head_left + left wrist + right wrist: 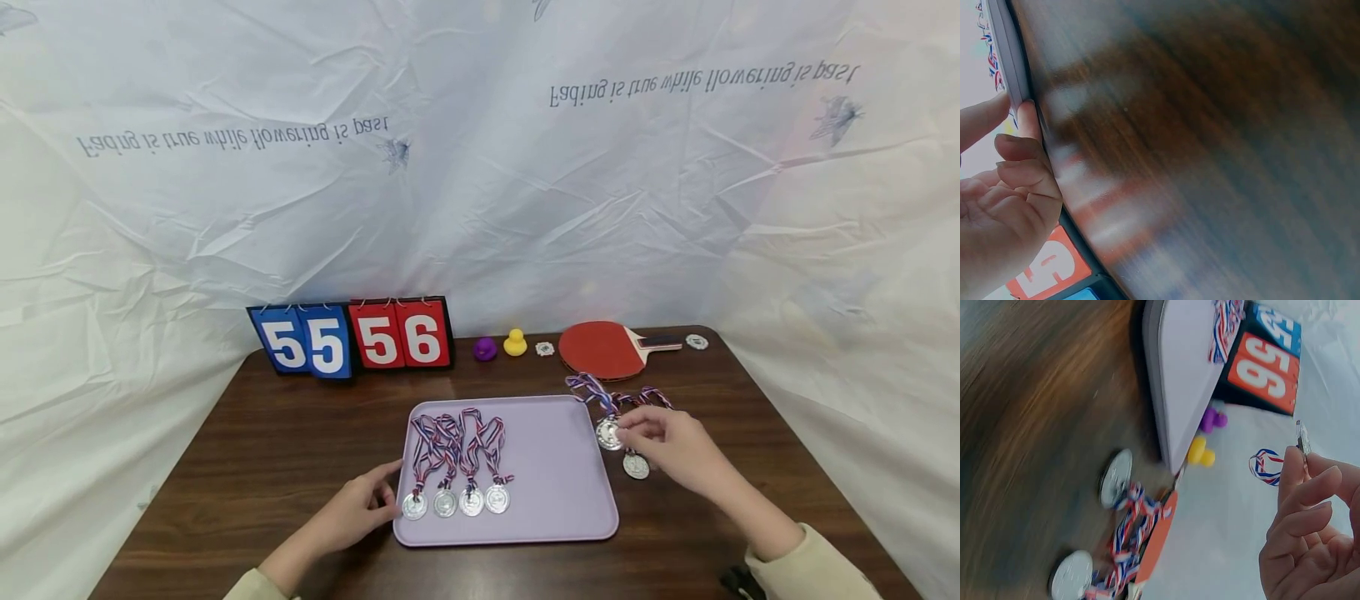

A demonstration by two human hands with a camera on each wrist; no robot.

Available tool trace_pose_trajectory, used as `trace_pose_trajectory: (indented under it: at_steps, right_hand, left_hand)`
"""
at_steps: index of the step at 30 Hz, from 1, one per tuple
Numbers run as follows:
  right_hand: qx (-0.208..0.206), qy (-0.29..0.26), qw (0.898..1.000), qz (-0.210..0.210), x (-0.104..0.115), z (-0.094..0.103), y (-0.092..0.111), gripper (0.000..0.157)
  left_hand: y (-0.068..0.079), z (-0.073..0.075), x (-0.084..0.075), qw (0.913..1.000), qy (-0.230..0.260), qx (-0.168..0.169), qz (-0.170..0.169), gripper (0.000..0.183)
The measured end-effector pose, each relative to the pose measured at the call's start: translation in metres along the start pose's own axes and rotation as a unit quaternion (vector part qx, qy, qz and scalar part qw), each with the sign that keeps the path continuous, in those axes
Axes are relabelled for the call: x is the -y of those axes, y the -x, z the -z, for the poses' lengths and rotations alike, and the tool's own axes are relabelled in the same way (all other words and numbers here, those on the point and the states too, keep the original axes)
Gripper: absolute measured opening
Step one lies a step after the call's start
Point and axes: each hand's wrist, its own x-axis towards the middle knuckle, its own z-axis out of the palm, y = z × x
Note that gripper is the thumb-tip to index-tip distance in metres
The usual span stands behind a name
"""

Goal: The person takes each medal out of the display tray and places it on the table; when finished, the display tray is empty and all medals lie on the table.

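My right hand (675,446) pinches a silver medal (1303,439) between thumb and forefinger, beyond the tray's right edge. Its striped ribbon (592,392) trails from it. Below that hand, two more silver medals lie on the table, one nearer the tray (1116,479) and the other (1071,575) farther off; the head view shows just one (636,465) of them. My left hand (363,508) holds the left rim of a lilac tray (558,475) with thumb and forefinger, its other fingers curled. Several silver medals (471,502) with red, white and blue ribbons stand in a row on the tray's left half.
Behind the tray are a flip scoreboard (352,337), a purple duck (485,349), a yellow duck (515,342), and a red table tennis bat (602,350). Small white pieces (544,349) lie near the bat. A white sheet (480,183) hangs around the brown table (225,467).
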Motion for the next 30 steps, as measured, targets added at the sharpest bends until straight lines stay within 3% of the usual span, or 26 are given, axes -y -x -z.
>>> trace_pose_trajectory:
  at_steps: [8,18,30]
  right_hand:
    - [-0.047,0.061,0.997,-0.006,-0.016,0.03,0.011,0.027]
    - [-0.073,0.07,0.994,-0.037,-0.038,0.065,0.023,0.035]
    - [-0.044,0.069,0.995,-0.06,-0.078,0.089,0.022,0.041]
  left_hand:
    - [-0.001,-0.001,0.001,1.0,-0.003,0.001,-0.004,0.058]
    - [-0.001,-0.001,0.001,1.0,0.001,-0.001,-0.006,0.059]
    - [0.0,0.0,-0.001,0.9999,0.011,0.003,-0.004,0.059]
